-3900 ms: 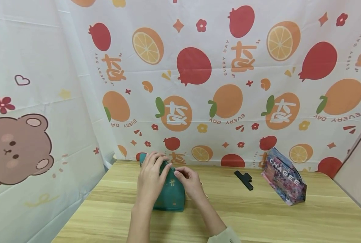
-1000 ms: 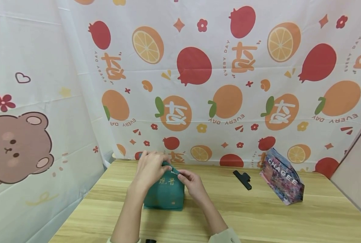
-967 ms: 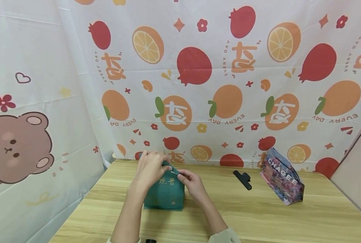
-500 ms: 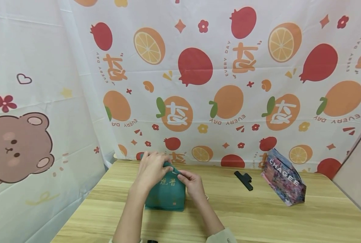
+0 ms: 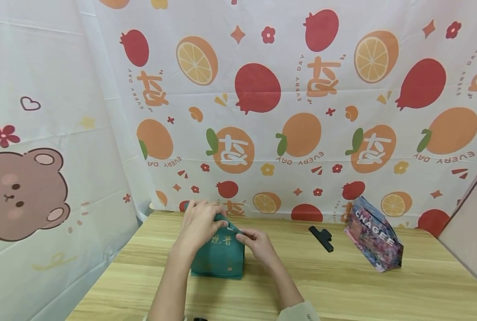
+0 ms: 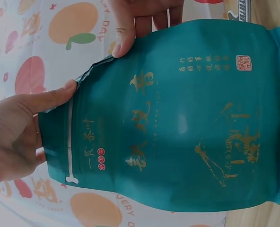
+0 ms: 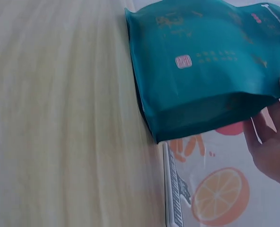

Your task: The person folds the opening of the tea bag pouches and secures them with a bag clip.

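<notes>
Both hands on the teal foil stand-up pouch (image 5: 218, 252), upright at the wooden table's (image 5: 342, 285) 10 o'clock.
Left hand (image 5: 200, 223) grips its top edge, right hand (image 5: 256, 243) pinches the corner; black clip (image 5: 321, 237) and floral printed bag (image 5: 376, 240) sit toward 2 o'clock.

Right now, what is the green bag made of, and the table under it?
The green bag looks like thin plastic film with a satin sheen: soft glare, creased top, printed gold letters. The table looks like wood or wood-look laminate: pale streaky grain, smooth matte top.
</notes>
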Demonstrator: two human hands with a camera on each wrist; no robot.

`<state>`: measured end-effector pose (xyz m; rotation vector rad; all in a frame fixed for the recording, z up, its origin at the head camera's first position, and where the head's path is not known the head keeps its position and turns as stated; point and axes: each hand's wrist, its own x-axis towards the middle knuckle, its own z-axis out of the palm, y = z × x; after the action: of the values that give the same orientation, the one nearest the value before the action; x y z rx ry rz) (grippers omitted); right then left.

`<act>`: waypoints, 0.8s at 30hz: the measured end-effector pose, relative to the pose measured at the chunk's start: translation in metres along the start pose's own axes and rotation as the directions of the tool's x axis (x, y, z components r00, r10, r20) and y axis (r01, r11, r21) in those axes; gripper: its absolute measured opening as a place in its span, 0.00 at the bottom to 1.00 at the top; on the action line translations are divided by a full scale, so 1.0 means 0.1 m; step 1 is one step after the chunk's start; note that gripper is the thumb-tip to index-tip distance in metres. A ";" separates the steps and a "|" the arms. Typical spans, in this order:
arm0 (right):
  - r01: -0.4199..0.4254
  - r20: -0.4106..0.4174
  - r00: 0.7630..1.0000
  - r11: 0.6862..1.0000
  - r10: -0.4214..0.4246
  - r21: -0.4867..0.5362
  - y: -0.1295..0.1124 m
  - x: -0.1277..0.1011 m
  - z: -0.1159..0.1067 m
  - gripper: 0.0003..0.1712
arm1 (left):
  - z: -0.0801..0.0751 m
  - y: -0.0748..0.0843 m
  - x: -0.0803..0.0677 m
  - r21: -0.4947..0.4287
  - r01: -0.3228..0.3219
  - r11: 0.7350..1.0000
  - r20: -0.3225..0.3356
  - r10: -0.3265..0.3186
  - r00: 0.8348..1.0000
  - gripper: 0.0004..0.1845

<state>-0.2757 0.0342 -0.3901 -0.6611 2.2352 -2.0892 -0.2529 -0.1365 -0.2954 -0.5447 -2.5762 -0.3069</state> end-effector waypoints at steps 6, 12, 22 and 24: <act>-0.005 -0.096 0.995 1.000 0.004 -0.008 -0.12 -0.05 0.08 0.12 | 0.00 0.01 -0.01 0.004 -0.006 1.000 -0.003 0.006 1.000 0.08; -0.015 -0.123 0.992 1.000 0.015 -0.004 -0.10 -0.04 0.09 0.12 | 0.00 0.01 -0.02 0.006 -0.008 1.000 -0.012 0.008 1.000 0.08; 0.036 -0.026 0.999 0.999 -0.036 0.015 -0.08 -0.05 0.04 0.15 | 0.00 0.02 -0.03 0.009 0.007 1.000 -0.009 -0.007 1.000 0.07; 0.053 -0.009 0.999 0.998 -0.052 0.040 -0.04 -0.02 0.04 0.16 | 0.00 0.03 -0.03 0.013 0.008 1.000 -0.004 -0.008 1.000 0.07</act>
<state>-0.2716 0.0309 -0.3873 -0.7180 2.1970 -2.1582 -0.2490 -0.1346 -0.2964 -0.5292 -2.5750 -0.2934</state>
